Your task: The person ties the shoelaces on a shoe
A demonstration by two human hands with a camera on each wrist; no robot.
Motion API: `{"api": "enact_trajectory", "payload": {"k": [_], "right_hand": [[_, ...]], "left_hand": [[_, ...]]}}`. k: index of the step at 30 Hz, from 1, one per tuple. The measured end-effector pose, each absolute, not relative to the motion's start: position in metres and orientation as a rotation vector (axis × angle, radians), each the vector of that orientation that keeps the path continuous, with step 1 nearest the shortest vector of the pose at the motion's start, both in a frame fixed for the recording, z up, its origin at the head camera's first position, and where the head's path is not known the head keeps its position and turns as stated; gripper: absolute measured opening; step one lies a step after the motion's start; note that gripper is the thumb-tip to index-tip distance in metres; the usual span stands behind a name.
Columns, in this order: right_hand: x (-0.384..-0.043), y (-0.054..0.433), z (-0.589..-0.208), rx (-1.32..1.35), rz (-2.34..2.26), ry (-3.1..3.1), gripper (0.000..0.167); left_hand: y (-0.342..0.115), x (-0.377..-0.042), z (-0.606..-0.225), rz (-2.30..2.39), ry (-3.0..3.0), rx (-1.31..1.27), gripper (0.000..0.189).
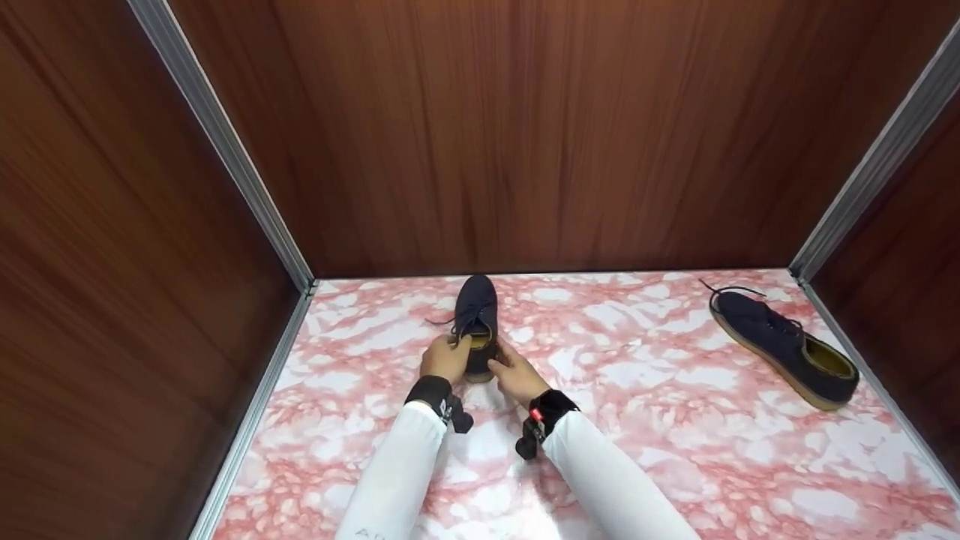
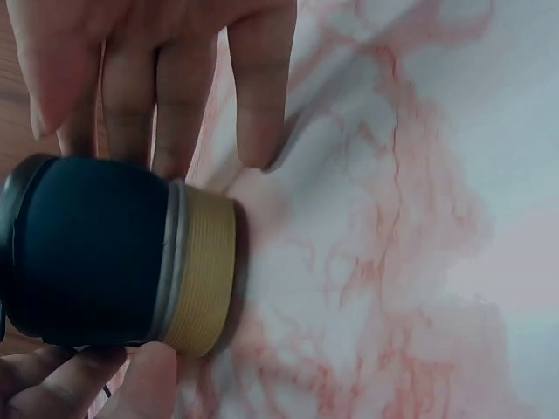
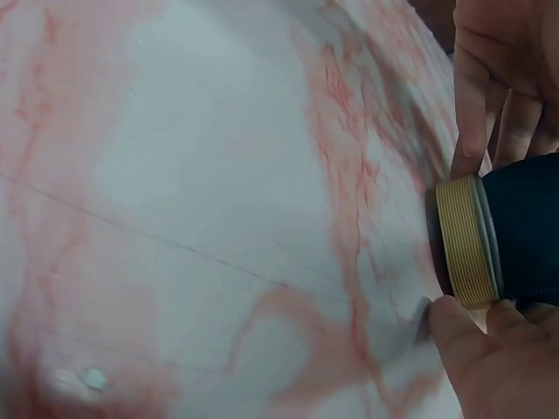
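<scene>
A dark navy lace-up shoe [image 1: 476, 306] stands on the floor by the back wall, toe toward the wall and heel toward me. My left hand [image 1: 445, 358] grips its left side near the heel, with the thumb at the collar. On the other side, my right hand [image 1: 519, 373] touches the heel part with outstretched fingers and thumb. The left wrist view shows the tan ribbed sole [image 2: 205, 271] edge-on between the two hands. In the right wrist view the dark heel [image 3: 528, 231] is between fingers above and below. The shoe's far end is hidden in both wrist views.
A matching dark shoe [image 1: 776, 341] lies at the right, angled, its opening toward the near right. Pink-and-white marbled flooring [image 1: 637, 360] spreads around both shoes. Dark wood panels [image 1: 480, 135] with grey metal corner strips [image 1: 225, 142] enclose the left, back and right.
</scene>
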State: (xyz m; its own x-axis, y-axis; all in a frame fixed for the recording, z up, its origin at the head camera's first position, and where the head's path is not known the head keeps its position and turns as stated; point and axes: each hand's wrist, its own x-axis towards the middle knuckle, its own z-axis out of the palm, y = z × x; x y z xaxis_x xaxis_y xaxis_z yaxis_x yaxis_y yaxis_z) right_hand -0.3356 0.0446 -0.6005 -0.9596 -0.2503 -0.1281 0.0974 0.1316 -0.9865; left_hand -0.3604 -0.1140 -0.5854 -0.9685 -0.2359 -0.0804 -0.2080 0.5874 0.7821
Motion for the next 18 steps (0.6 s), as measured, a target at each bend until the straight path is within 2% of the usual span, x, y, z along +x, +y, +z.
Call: {"api": "enact_trajectory", "payload": {"k": [5,18], "right_hand": [[-0.336,0.061,-0.595,-0.18,-1.805,2.187,0.066],[-0.329,0.147,-0.579,-0.401,-1.526,2.386,0.067]], "left_hand": [[-0.109,-0.355,-0.589,-1.419,-2.763,0.223,0.062],[-0.124,-0.333,-0.586,-1.11,-2.834,-0.13,0.072]]}}
